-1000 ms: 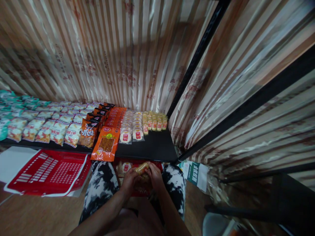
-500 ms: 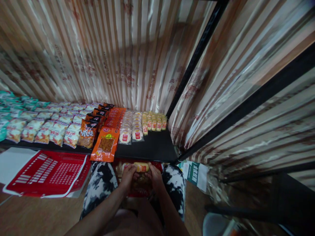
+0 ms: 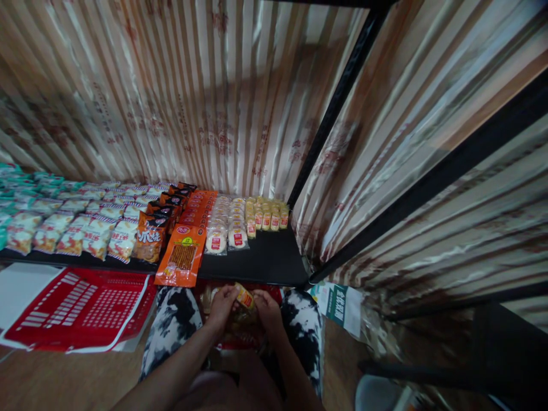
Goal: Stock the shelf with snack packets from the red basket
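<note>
Between my knees, a small yellow wrapped snack cake point(image 3: 245, 297) with a red-and-white label lies tilted in my fingers. My left hand point(image 3: 224, 308) is closed on its left end. My right hand point(image 3: 268, 311) has its fingers curled against the right side of the wrapper. Beneath both hands is a red container point(image 3: 229, 343) with more clear-wrapped packets, partly hidden by my hands and forearms. On the black shelf point(image 3: 269, 260) in front, similar yellow packets point(image 3: 268, 218) stand in rows beside round white wrapped cakes point(image 3: 216, 242).
Farther left on the shelf are orange stick-snack bags point(image 3: 183, 257), brown-black bags point(image 3: 149, 237), white bags point(image 3: 96, 237) and teal bags point(image 3: 11, 188). A red basket point(image 3: 98, 308) lies at lower left. Black posts point(image 3: 336, 108) and a striped curtain point(image 3: 240, 114) bound the shelf.
The yellow snack cake has turned from lying level to slanting down to the right. My right hand has shifted slightly with it. The view has tipped a little, moving the shelf goods lower.
</note>
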`<state>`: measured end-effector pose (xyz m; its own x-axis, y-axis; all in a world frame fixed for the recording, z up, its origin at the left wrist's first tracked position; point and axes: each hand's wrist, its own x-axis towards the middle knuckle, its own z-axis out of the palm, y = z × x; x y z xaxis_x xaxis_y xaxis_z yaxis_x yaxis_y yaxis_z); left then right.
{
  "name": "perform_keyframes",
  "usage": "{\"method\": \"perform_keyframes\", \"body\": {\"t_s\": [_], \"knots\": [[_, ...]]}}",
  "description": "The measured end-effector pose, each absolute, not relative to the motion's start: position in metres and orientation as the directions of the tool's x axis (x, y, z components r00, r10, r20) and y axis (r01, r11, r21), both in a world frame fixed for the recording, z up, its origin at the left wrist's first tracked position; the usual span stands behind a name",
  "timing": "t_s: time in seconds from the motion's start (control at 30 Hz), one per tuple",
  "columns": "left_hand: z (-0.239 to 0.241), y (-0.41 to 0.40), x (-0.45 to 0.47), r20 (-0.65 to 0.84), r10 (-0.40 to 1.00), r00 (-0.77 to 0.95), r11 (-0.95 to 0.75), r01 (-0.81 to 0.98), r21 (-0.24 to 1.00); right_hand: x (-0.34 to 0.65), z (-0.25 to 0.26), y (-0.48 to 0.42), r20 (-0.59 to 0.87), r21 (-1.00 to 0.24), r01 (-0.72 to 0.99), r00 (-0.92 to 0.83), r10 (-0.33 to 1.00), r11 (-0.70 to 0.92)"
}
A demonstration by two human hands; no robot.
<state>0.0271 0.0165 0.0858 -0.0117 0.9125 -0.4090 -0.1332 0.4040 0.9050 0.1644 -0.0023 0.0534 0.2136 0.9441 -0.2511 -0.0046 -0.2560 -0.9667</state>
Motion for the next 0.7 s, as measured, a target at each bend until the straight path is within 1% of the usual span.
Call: {"method": "perform_keyframes", "body": {"t_s": [0.1, 0.17, 0.23, 0.33, 0.4, 0.47, 0.6, 0.7], "knots": [[0.088, 0.019, 0.028, -0.383, 0.924, -0.001, 0.381, -0.102, 0.919, 0.165, 0.054, -0.004, -0.129, -0.964, 0.203, 0.204, 0.971, -0.171], [0.089, 0.021, 0.029, -0.372, 0.928, 0.013, 0.372, -0.087, 0.924, 0.165, 0.058, -0.006, -0.023, -0.931, 0.353, 0.190, 0.982, -0.090], [0.091, 0.023, 0.031, -0.371, 0.929, 0.022, 0.371, -0.070, 0.926, 0.164, 0.064, -0.007, 0.096, -0.868, 0.497, 0.165, 0.982, 0.001], [0.094, 0.027, 0.033, -0.366, 0.930, 0.018, 0.367, -0.029, 0.930, 0.162, 0.075, -0.009, 0.233, -0.728, 0.676, 0.094, 0.968, 0.110], [0.096, 0.029, 0.034, -0.355, 0.935, 0.016, 0.355, 0.005, 0.935, 0.162, 0.083, -0.009, 0.273, -0.643, 0.750, 0.034, 0.962, 0.156], [0.097, 0.031, 0.034, -0.332, 0.943, 0.025, 0.331, 0.047, 0.943, 0.162, 0.088, -0.010, 0.289, -0.585, 0.792, 0.000, 0.957, 0.176], [0.096, 0.035, 0.034, -0.289, 0.957, 0.041, 0.278, 0.164, 0.946, 0.165, 0.090, -0.012, 0.309, -0.505, 0.844, -0.018, 0.951, 0.180], [0.093, 0.038, 0.036, -0.288, 0.957, 0.029, 0.274, 0.225, 0.935, 0.166, 0.088, -0.012, 0.285, -0.476, 0.867, -0.004, 0.959, 0.145]]}}
